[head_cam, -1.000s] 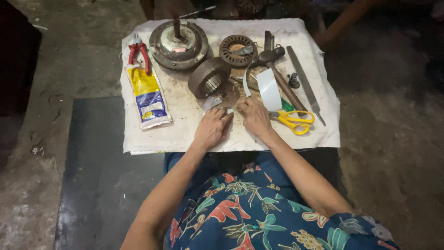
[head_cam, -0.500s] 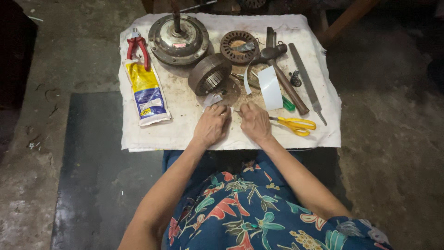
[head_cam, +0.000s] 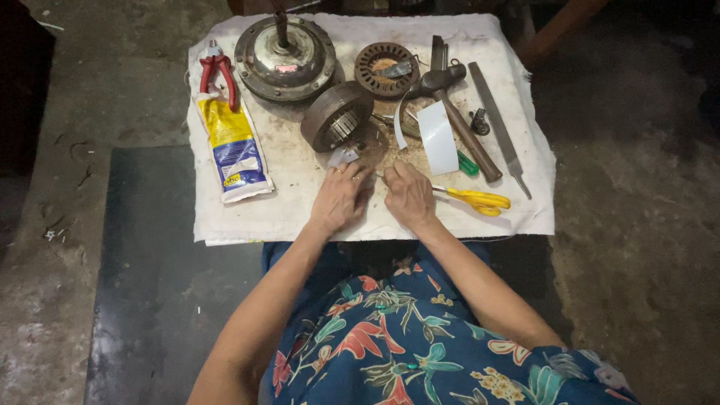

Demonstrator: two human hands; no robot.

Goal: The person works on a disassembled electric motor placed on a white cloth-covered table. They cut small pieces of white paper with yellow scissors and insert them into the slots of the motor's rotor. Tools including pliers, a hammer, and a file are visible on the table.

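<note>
White cloth (head_cam: 300, 202) (stained), hands (head_cam: 341, 199) together

1 package shows: a flat plastic pouch (head_cam: 231, 148) lying on the white cloth (head_cam: 300, 202) at its left side, long and rectangular, slightly tilted; its upper part is yellow, its lower part blue with a white edge at the bottom; red-handled pliers (head_cam: 217, 73) touch its top end; a small red label (head_cam: 287, 68) sits on the round metal housing (head_cam: 285, 49).
</note>
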